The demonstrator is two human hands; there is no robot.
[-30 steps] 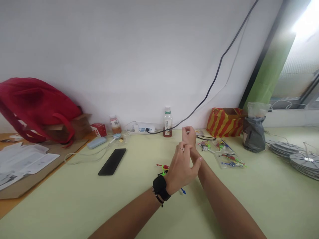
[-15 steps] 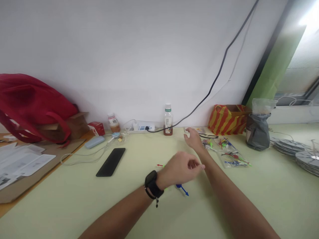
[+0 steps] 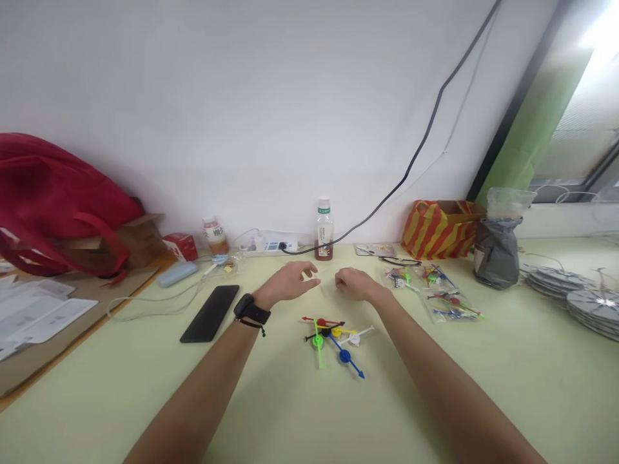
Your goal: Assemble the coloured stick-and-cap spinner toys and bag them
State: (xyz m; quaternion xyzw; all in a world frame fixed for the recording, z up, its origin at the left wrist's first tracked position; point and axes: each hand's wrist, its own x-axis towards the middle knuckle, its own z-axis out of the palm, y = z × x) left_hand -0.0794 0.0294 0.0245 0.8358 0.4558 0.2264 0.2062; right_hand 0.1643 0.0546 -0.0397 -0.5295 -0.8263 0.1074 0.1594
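A pile of several plastic arrow spinners lies on the table below my hands. Among them are a blue spinner [image 3: 345,356], a green spinner [image 3: 317,341] and a white spinner [image 3: 354,339], with red, yellow and black ones overlapping behind. My left hand [image 3: 291,281], with a black watch on its wrist, hovers beyond the pile, thumb and fingers apart and nothing visible in them. Facing it, my right hand [image 3: 355,284] has its fingers curled closed. Whatever they may hold is hidden; only a faint clear patch shows between the hands.
Clear bags of spinners [image 3: 452,304] and glasses [image 3: 400,261] lie right. A black phone [image 3: 210,314] lies left. Along the wall stand a drink bottle [image 3: 324,231], a power strip [image 3: 290,242] with a cable and a striped bag [image 3: 442,229]. Grey disc stacks [image 3: 594,309] sit far right.
My left hand has moved away from over the spinners, up and left, uncovering the pile. My right hand has come back from near the bags, toward the left, and its fingers have curled.
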